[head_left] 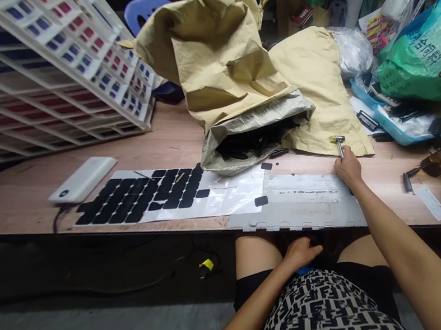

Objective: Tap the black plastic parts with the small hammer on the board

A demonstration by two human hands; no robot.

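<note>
the right hand [349, 168] grips a small hammer [338, 140] by the flat tan bag's [316, 91] edge. the left hand [301, 254] is by the lap [257, 252]; i can't tell if it holds anything. i think this is the holding step, and the next move needs a firm grip.

Left of the hands [349, 166] sits a white crate [58, 68]; beyond, a blue chair [142, 12]; right, a brown bottle [438, 164] and green bag [412, 66].
</note>
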